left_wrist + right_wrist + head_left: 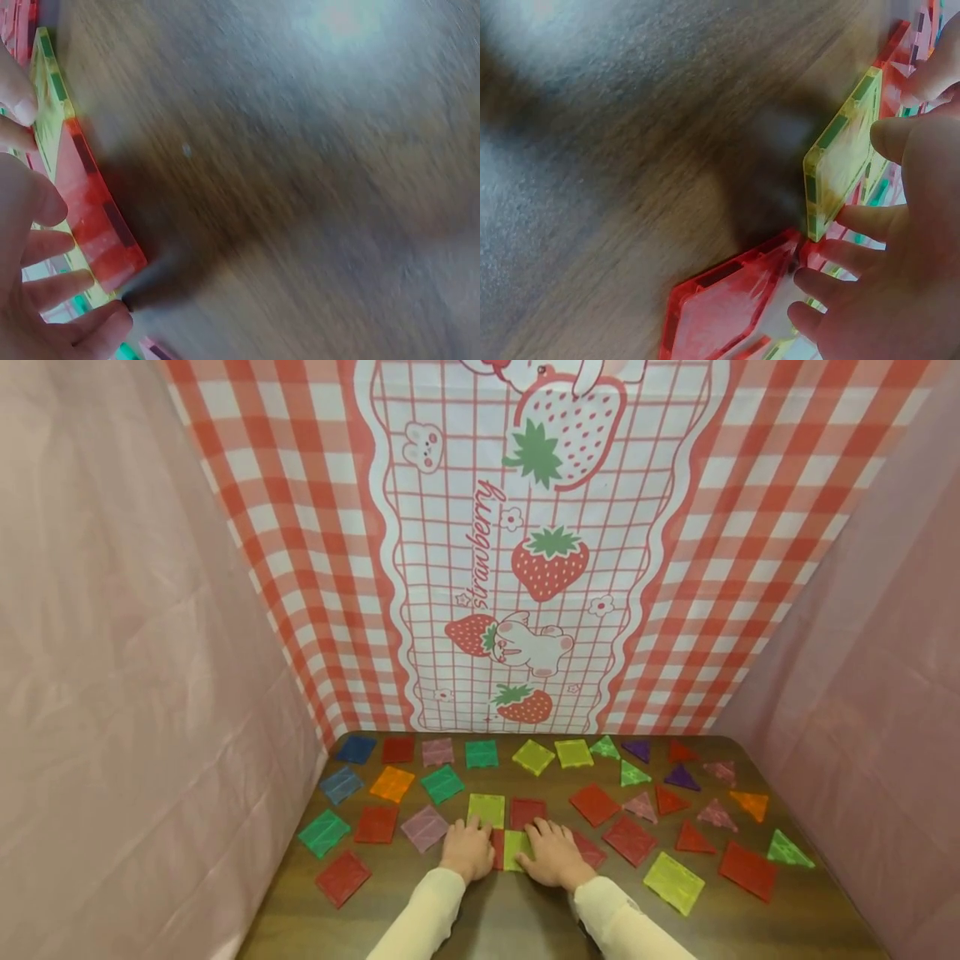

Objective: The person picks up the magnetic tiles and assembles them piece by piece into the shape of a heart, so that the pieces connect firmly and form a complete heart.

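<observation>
In the head view, my left hand point(468, 850) rests at the left side of a red square tile point(498, 850), its fingers extended around the tile. My right hand point(555, 853) lies at the right side of a yellow-green square tile point(515, 850), thumb and fingertips at its edges. These two translucent tiles stand side by side, partly covered by the hands. Just behind them lie another yellow-green square point(486, 810) and another red square point(528, 812). Both wrist views show the fingers loosely spread along the tile edges, the red tile point(94, 217) and the yellow-green tile point(840, 161).
Several coloured squares, such as a pink one point(425, 828), spread over the left of the wooden table point(517, 927). Triangles, including an orange one point(750, 805), lie at the right. A red tile point(588, 849) sits beside my right hand. A strawberry-print cloth point(551, 564) hangs behind.
</observation>
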{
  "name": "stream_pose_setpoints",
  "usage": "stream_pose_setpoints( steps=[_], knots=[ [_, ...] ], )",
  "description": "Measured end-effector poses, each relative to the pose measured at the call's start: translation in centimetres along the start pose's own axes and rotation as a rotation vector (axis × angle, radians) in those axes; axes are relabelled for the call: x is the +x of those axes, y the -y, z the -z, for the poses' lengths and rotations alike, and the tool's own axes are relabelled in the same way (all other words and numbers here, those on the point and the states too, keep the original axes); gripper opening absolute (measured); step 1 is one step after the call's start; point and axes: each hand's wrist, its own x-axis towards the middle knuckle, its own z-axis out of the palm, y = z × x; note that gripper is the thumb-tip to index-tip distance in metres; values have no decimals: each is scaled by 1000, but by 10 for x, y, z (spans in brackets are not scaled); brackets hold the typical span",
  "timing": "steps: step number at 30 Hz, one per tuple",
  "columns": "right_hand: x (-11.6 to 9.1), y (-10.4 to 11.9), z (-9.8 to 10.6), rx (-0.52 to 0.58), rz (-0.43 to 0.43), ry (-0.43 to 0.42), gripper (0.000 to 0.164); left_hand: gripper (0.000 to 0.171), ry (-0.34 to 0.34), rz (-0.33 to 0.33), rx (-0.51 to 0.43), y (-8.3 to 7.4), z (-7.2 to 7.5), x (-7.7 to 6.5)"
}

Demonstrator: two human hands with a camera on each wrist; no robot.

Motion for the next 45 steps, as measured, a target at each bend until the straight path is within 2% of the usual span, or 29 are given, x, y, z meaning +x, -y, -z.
stream_pose_setpoints(
  steps=[6, 12, 18, 27, 35, 38, 41, 43, 45],
  knots=[
    [7, 5, -4, 29, 8, 13, 62, 39, 4, 33, -61, -3, -2, 3],
    [8, 7, -5, 93, 9, 28, 63, 40, 16, 27, -95, -4, -5, 3],
    [4, 5, -3, 74, 30, 36, 64, 38, 7, 12, -65, -3, -8, 1],
    [4, 3, -5, 74, 51, 96, 82, 39, -4, -5, -40, -1, -12, 0],
    [3, -2, -6, 87, 71, 90, 79, 42, -9, -41, -49, 2, -11, -3],
    [3, -3, -9, 59, 93, 72, 80, 39, -35, -54, -84, 9, -9, -6],
    [3, -3, -10, 41, 100, 49, 80, 34, -118, -48, -119, 24, -10, -6],
    [2, -3, -8, 27, 97, 49, 79, 32, -180, -22, -157, 37, -10, -5],
    [2, -2, -8, 29, 89, 53, 79, 33, -201, 27, -233, 51, -7, -4]
  ],
)
